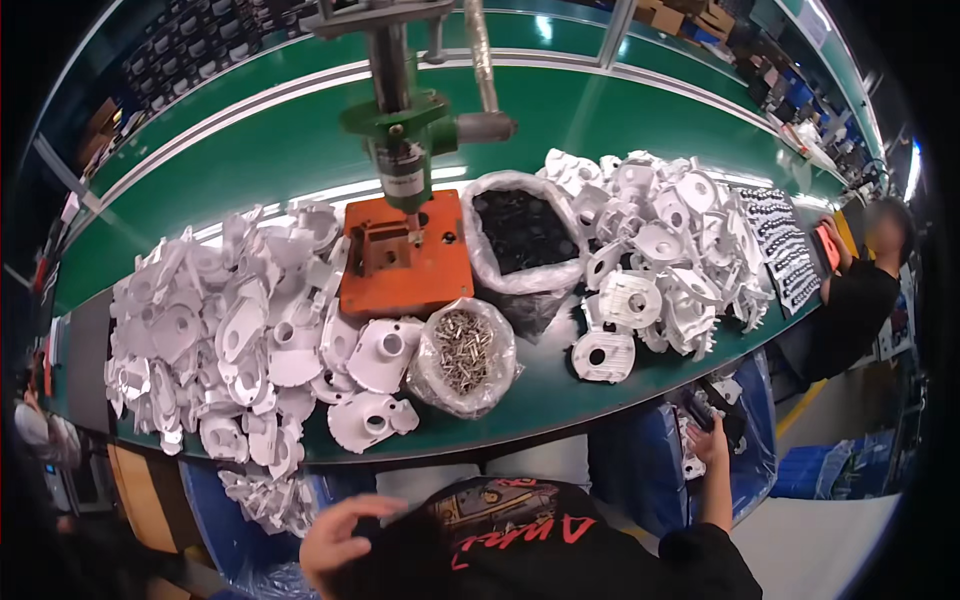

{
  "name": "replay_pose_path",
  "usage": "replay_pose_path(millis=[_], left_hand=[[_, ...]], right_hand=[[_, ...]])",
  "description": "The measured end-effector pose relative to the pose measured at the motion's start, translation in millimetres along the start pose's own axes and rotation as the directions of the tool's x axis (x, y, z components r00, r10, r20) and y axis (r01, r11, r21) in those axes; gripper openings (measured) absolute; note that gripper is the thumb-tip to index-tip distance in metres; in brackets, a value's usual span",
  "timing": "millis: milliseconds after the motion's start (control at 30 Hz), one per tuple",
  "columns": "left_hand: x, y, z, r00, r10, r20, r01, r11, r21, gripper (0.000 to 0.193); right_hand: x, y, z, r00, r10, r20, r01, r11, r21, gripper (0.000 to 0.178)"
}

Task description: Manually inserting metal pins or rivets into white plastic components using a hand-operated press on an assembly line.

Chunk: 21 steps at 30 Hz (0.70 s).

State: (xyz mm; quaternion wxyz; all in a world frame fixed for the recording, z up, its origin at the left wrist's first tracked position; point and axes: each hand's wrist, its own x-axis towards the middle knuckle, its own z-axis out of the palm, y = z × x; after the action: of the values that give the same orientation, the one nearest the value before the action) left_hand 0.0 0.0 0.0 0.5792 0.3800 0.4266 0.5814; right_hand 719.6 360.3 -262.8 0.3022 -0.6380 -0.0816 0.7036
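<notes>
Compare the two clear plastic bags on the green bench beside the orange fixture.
The bag of metal pins holds small silvery pieces; the bag of black parts holds dark ones. The pin bag looks smaller and sits nearer the bench's front edge; the black-parts bag sits further back, right of the orange fixture. Both are clear and open-topped.

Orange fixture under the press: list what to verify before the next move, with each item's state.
1. Orange fixture free of white parts: ok, none lies on it.
2. Hands away from the press: ok, the left hand is low by the torso and the right hand is down in the blue bin.
3. Right hand's grip: cannot tell, its fingers are hidden among parts.
4. Bag of metal pins open: ok.
5. White housing safely on the bench: not ok, it lies at the front edge.
</notes>
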Motion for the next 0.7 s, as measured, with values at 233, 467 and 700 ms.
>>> replay_pose_path(millis=[233, 467, 700], left_hand=[[84.3, 55.2, -0.6, 0.971, -0.188, 0.146, 0.087, 0.85, 0.519, 0.012], [79.7, 7.2, 0.1, 0.789, 0.468, -0.397, 0.145, 0.485, 0.862, 0.035], [90.2, -34.8, -12.2, 0.795, 0.564, -0.225, 0.206, 0.099, 0.974, 0.051]], right_hand=[[-67.8, 43.5, 156.8, 0.41, -0.881, 0.236, 0.258, -0.136, -0.956, 0.027], [-257.2, 39.3, 365.4, 0.233, -0.66, 0.714, 0.736, -0.361, -0.573, 0.021], [-244.7, 54.8, 453.6, 0.144, -0.507, 0.85, 0.46, -0.726, -0.511, 0.078]])
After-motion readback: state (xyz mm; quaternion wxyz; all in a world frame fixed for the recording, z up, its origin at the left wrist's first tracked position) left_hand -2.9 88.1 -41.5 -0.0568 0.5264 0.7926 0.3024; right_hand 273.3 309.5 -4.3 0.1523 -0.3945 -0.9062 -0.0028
